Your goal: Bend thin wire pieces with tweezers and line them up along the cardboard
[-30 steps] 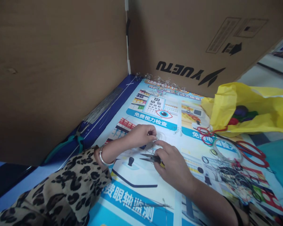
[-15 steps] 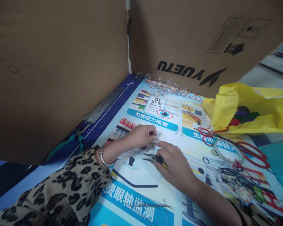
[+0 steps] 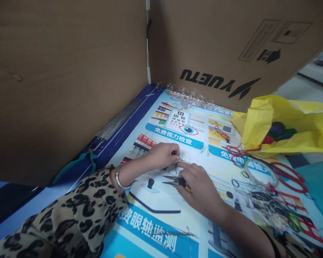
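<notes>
My left hand [image 3: 167, 154] is pinched closed on a thin bent wire [image 3: 185, 157], whose loops stick out to the right of the fingertips. My right hand [image 3: 199, 182] is wrapped round a pair of small pliers [image 3: 176, 181], with the pointed jaws apart and facing left. Its index finger reaches to the wire beside the left fingertips. More thin wire hangs between the two hands, too fine to trace. Just beyond the hands, a small twisted wire piece [image 3: 204, 149] lies on the printed poster [image 3: 161, 193].
Teal-handled pliers [image 3: 83, 157] and a bundle of straight wires [image 3: 115, 123] lie at the left. Wire pieces [image 3: 188, 96] line the cardboard wall [image 3: 210, 43]. At right are red-handled scissors [image 3: 290, 175], a wire coil [image 3: 261, 172], a tangled heap [image 3: 271, 208] and a yellow bag [image 3: 258, 122].
Both hands stay almost in place. The right index finger has shifted slightly left, nearer the left fingertips, and the view has moved a little.
</notes>
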`<state>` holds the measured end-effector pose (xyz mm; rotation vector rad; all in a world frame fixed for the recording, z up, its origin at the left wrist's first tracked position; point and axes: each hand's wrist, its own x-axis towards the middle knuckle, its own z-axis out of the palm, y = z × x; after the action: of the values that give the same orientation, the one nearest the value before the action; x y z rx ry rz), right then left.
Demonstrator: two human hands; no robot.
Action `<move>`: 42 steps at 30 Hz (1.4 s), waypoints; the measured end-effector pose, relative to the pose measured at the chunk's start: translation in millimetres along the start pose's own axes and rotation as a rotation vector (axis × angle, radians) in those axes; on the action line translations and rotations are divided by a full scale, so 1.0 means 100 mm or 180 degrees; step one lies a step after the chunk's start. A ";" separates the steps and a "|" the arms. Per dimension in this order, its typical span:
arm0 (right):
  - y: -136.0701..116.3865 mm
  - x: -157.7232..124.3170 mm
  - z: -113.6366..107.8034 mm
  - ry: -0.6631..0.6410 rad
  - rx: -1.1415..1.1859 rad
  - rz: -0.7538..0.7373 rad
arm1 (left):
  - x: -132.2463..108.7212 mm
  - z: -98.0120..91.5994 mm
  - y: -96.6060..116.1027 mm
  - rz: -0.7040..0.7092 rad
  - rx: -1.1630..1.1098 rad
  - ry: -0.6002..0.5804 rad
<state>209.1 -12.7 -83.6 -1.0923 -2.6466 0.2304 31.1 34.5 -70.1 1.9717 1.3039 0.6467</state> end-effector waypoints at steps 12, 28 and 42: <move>-0.07 -0.05 0.06 -0.0077 -0.0576 -0.0130 | 0.00 0.04 -0.04 0.0051 0.0068 -0.0059; -0.07 -0.12 0.01 -0.0257 -0.0560 -0.0331 | -0.01 0.03 0.00 -0.0011 0.0336 -0.0148; -0.11 -0.13 -0.01 -0.0121 -0.0589 -0.0475 | -0.01 0.07 0.00 -0.0098 0.0120 -0.0131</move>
<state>211.3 -29.9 -82.2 -0.9444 -2.8128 -0.0245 35.5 31.3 -74.2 1.9807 1.3278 0.5676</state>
